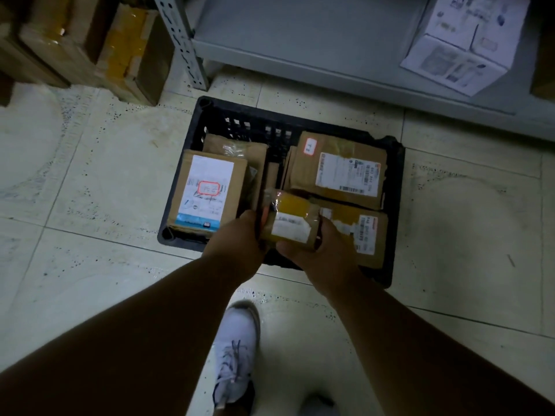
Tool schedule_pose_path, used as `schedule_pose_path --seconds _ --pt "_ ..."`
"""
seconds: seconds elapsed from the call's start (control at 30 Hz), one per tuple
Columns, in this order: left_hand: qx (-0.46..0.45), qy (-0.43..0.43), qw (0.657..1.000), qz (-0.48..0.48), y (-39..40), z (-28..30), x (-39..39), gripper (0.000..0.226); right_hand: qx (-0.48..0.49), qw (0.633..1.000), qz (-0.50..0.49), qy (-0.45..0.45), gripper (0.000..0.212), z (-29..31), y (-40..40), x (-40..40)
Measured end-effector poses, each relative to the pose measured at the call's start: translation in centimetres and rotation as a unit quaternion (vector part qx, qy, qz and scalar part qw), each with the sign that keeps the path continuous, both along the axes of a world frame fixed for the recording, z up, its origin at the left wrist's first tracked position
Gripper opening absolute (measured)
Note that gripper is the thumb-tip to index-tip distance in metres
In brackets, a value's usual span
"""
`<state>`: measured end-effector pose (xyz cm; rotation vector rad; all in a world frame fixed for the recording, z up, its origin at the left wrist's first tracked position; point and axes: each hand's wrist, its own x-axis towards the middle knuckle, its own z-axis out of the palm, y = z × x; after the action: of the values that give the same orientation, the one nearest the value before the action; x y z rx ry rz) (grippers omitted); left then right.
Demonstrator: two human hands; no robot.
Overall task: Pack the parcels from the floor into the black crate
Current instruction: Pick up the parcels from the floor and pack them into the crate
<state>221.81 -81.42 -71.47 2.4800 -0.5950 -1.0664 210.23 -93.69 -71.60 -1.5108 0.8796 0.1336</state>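
The black crate point(396, 181) stands on the tiled floor below me, with several brown cardboard parcels inside. A labelled box point(207, 190) lies at its left, and a flat parcel point(339, 169) at its back right. Over the crate's middle, both hands hold a small yellow-taped parcel point(291, 220) with a white label. My left hand point(240, 244) grips its left side. My right hand point(318, 253) grips its right side, with the thumb on the near edge. Another taped parcel point(366, 232) lies under my right hand.
A grey metal shelf point(315, 49) runs across the back, with a white printed box point(462, 43) on it. Brown cartons point(99, 46) are stacked at the top left beside the shelf post point(183, 40). My white shoe point(237, 352) stands on the floor near the crate.
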Motion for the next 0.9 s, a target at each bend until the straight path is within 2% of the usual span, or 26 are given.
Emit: schedule_pose_path --seconds 0.1,0.2,0.27,0.43,0.6,0.7,0.8,0.9 --pt "0.000 -0.006 1.000 0.010 0.7 -0.2 -0.5 0.023 -0.043 0.998 -0.031 -0.026 0.055 -0.5 0.9 -0.8" --pt "-0.002 -0.025 0.999 0.025 1.0 -0.7 -1.1 0.024 -0.098 0.989 -0.113 -0.015 0.048 -2.9 1.3 -2.4" --pt "-0.003 -0.047 0.998 0.035 1.2 -1.3 -1.6 0.028 -0.144 0.984 -0.100 0.012 0.036 -4.7 1.1 -3.7" --pt "-0.032 -0.055 0.997 0.052 1.2 -2.0 -2.4 0.034 -0.164 0.985 -0.042 0.037 0.025 -4.4 1.7 -4.3" --pt "-0.037 -0.073 0.996 0.035 1.4 -2.4 -2.7 0.034 -0.170 0.985 0.003 0.016 0.031 -3.5 3.0 -3.6" --pt "-0.046 -0.108 0.993 0.023 1.7 -2.7 -3.1 0.032 -0.182 0.983 -0.005 0.008 0.036 -3.1 3.6 -2.5" --pt "-0.024 -0.163 0.986 0.010 2.8 -2.7 -2.8 0.029 -0.204 0.979 0.010 0.000 0.038 -2.9 4.2 -1.5" --pt "-0.001 -0.168 0.986 -0.008 3.6 -3.0 -2.6 0.029 -0.217 0.975 0.039 0.016 0.034 -3.1 4.5 -1.8"
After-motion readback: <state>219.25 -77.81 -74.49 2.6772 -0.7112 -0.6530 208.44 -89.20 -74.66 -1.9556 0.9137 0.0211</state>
